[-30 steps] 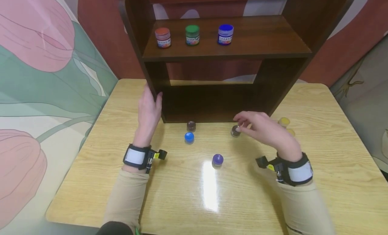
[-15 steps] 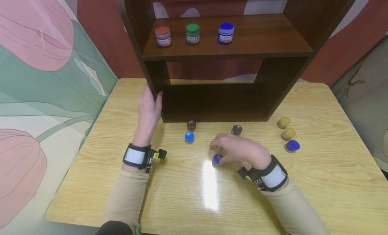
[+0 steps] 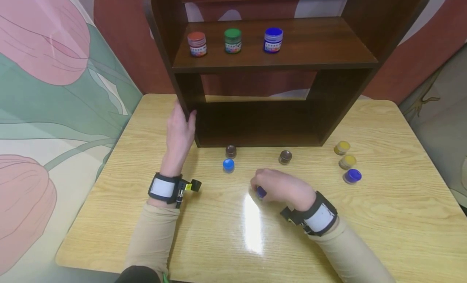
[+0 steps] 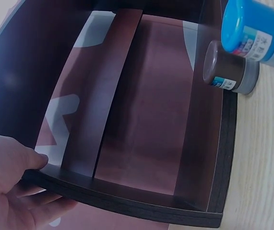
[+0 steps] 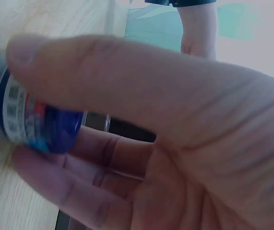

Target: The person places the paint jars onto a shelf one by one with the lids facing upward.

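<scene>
My left hand (image 3: 179,131) grips the left side panel of a dark brown wooden shelf (image 3: 233,67), thumb on the inner face and fingers outside, as the left wrist view shows. Over the table's middle, my right hand (image 3: 282,186) pinches a small paint jar with a purple-blue lid (image 3: 260,192) between thumb and fingers. The right wrist view shows this paint jar (image 5: 24,110) with a white printed label, standing on the table. A brown paint jar (image 3: 231,151) and a bright blue one (image 3: 228,165) stand in front of the shelf. Another brown jar (image 3: 285,157) is right of them.
On the upper shelf board stand a red jar (image 3: 197,44), a green jar (image 3: 232,41) and a dark blue jar (image 3: 273,40). Two yellow-lidded jars, one a yellow jar (image 3: 342,147) nearer the shelf, and a blue-lidded jar (image 3: 352,176) stand on the table's right (image 3: 401,194).
My right hand has moved left and toward me, from the right brown jar to the purple-blue-lidded jar, and its fingers have closed round it. My left hand has stayed on the shelf panel.
</scene>
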{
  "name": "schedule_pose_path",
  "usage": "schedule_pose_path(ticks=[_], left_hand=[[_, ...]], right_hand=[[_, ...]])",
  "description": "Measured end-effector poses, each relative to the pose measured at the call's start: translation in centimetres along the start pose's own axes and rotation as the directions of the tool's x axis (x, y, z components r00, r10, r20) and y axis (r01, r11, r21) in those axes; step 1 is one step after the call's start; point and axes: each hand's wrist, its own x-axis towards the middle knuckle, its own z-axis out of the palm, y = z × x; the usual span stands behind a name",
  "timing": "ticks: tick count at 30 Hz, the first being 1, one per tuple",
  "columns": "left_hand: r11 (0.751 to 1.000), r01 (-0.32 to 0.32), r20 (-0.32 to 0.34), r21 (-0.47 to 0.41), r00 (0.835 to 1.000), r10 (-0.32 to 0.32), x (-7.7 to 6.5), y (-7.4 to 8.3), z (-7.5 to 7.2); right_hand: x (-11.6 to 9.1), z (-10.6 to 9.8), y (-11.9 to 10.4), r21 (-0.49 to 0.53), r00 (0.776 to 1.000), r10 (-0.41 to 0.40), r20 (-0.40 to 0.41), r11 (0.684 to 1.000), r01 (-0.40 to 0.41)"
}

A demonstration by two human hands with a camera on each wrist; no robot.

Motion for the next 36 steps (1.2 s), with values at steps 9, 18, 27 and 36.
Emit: schedule_pose_path(ticks=[9,18,27,36], left_hand=[[1.0,0.003,-0.003,-0.005,1.0,-0.003,0.0,0.0,0.0],[1.0,0.006,-0.002,0.001,1.0,-0.006,0.0,0.1,-0.1],[1.0,0.004,-0.005,-0.005,1.0,-0.004,0.0,0.0,0.0],[1.0,-0.007,-0.002,-0.006,1.0,0.007,0.0,0.0,0.0]], right_hand=[[0.0,-0.4,0.9,0.005,0.995,0.014,-0.101,1.0,-0.014],[0.1,-1.5,2.6,-0.02,0.969,-0.018,-0.246,1.0,0.013],[0.6,-1.4,4.4,0.009,0.931,-0.062,-0.36,0.997,0.07],[1.1,-1.0,5.5,-0.013,0.913,-0.077,-0.401,0.997,0.079]])
